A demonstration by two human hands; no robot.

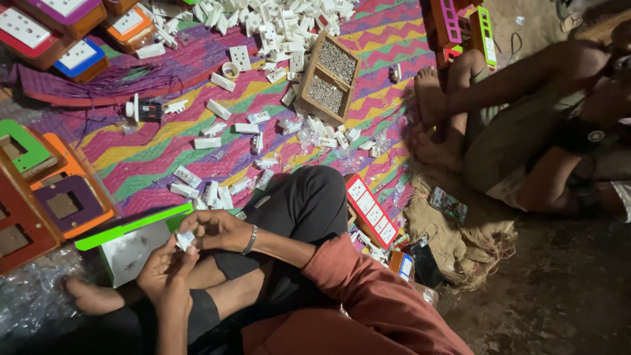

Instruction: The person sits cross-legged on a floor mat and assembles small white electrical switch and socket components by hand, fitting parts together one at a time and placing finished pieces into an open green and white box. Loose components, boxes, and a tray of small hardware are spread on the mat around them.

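My left hand [167, 271] and my right hand [213, 230] meet over my lap, both pinching one small white plastic socket piece [186, 240]. A metal bracelet sits on my right wrist, and a red sleeve covers that arm. Just left of my hands lies a green-edged board with a grey-white panel [131, 248], resting against my bare foot. My legs in black trousers are crossed under my hands.
Loose white socket parts [217, 190] litter the striped woven mat [158, 154]. A wooden two-part tray of screws [332, 72] stands further off. Coloured switch boards [52, 197] lie at left, and a red board with white sockets [371, 210] lies at my knee. Another person [526, 131] sits at right.
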